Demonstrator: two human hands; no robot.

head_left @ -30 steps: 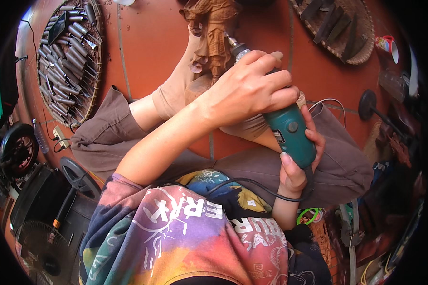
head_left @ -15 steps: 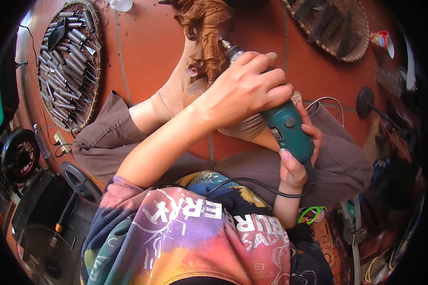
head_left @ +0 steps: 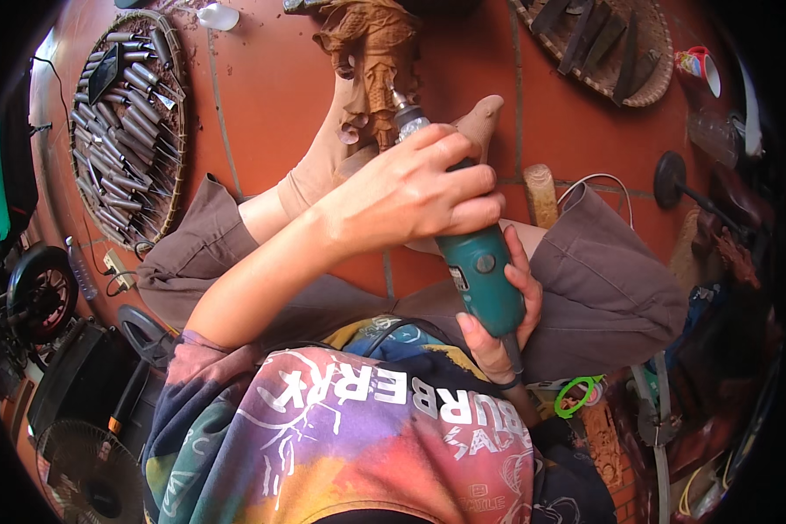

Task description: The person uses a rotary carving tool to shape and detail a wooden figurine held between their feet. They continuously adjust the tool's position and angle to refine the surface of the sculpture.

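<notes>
A green die grinder (head_left: 489, 278) with a thin metal bit slants across the space in front of me. Around its front part wraps my left hand (head_left: 419, 185), closed, knuckles up. The rear of its body lies in my right hand (head_left: 524, 293), with the thumb on one side and fingers on the other. The bit's tip meets, or is very close to, a brown carved wooden figure (head_left: 371, 39), which stands between my socked feet; exact contact is hard to tell. A dark cord leaves the grinder's back end toward my shirt.
A round woven tray (head_left: 180, 144) of carving tools lies at far left, another woven tray (head_left: 664, 83) with dark flat pieces at far right. A wooden piece (head_left: 541, 196) rests by my right leg. A white bottle (head_left: 218, 16), red cup (head_left: 700, 68) and fan (head_left: 87, 476) stand around.
Both hands and the grinder have shifted left, and the grinder sits more upright. My right foot and the wooden piece beside my leg are now in plain sight.
</notes>
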